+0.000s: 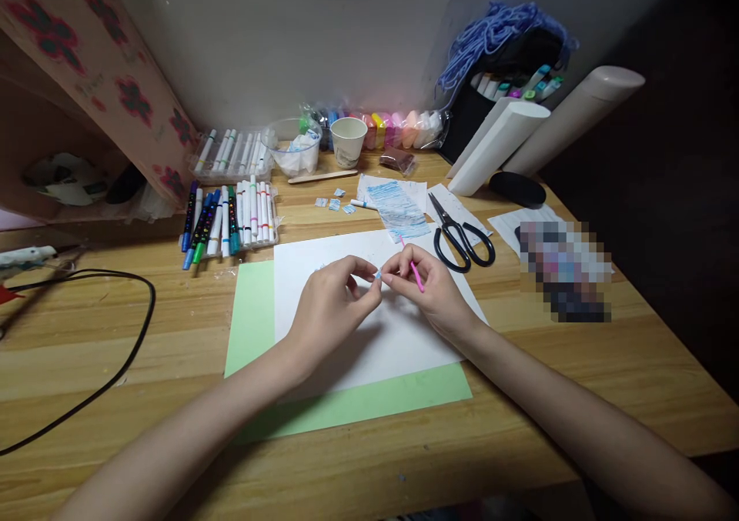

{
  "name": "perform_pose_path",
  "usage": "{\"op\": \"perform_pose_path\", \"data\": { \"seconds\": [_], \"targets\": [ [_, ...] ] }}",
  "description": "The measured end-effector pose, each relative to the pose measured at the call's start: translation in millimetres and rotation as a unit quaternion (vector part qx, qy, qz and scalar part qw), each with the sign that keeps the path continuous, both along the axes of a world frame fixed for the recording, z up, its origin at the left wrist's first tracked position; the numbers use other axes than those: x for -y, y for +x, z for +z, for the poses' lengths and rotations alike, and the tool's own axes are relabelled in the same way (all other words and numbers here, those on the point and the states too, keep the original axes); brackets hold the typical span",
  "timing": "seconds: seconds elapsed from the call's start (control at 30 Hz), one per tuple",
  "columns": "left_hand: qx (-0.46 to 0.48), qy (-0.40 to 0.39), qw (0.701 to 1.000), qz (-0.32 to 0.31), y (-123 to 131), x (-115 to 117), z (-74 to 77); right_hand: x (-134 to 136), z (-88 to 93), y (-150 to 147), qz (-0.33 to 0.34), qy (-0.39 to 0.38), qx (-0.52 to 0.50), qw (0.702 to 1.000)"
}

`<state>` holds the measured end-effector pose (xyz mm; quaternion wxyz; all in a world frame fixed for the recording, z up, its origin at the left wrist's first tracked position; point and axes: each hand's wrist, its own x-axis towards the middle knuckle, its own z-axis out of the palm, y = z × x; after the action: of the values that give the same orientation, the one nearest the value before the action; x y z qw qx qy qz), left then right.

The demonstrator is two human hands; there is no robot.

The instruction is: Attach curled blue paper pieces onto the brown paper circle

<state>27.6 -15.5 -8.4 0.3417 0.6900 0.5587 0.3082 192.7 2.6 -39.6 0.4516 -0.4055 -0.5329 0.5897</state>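
A small blue scrap point(377, 275) of paper sits between the fingertips of both hands, held just above the white sheet point(381, 344) at the middle of the table point(519, 398). The left hand point(332, 298) pinches it between thumb and forefinger. The right hand point(430, 290) meets it from the other side and is also closed on a thin pink stick point(416, 273), which slants out past the knuckles.

The scrap looks nearly weightless, limp and easy to crease or tear, so a light fingertip pinch at its edges would seem the safest hold. The stick looks stiff and light.

The white sheet lies on a larger green sheet point(254, 321). Just beyond the hands are a paper scribbled in blue point(398, 207), a few more cut blue bits point(335, 202), and black-handled scissors point(462, 236) lying shut to the right.

As for containers, a clear bowl point(297, 148) holds crumpled white and blue paper. Beside it stands a paper cup point(349, 141), whose contents I cannot tell. A flat tray point(231, 221) carries a row of markers, and a clear box point(231, 151) behind it holds more. A clear bag point(398, 128) holds pastel clay blocks, and a black holder point(473, 113) at the back right holds markers, with blue yarn point(502, 32) heaped on top.
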Motion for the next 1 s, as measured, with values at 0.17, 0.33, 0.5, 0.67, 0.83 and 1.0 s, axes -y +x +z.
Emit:
{"op": "perform_pose_path", "data": {
  "seconds": [0.17,0.33,0.5,0.67,0.83,1.0],
  "targets": [
    [-0.020,0.034,0.999,-0.003,0,1,-0.5,1,2.6,0,-0.007,0.018,0.025,0.999],
    [-0.054,0.071,0.996,-0.003,0,1,-2.7,2,4.5,0,-0.016,0.026,0.041,0.999],
    [-0.068,0.112,0.991,-0.003,0,1,-4.8,3,7.0,-1,-0.019,0.033,0.057,0.998],
    [-0.069,0.132,0.989,-0.014,0,1,-4.8,3,5.0,0,-0.015,0.028,0.036,0.999],
    [-0.069,0.151,0.986,-0.023,-1,2,-6.9,2,1.8,1,-0.009,0.019,0.031,0.999],
    [-0.083,0.183,0.979,-0.035,-1,3,-10.7,2,-1.1,1,-0.007,0.019,0.032,0.999]
  ]
}}
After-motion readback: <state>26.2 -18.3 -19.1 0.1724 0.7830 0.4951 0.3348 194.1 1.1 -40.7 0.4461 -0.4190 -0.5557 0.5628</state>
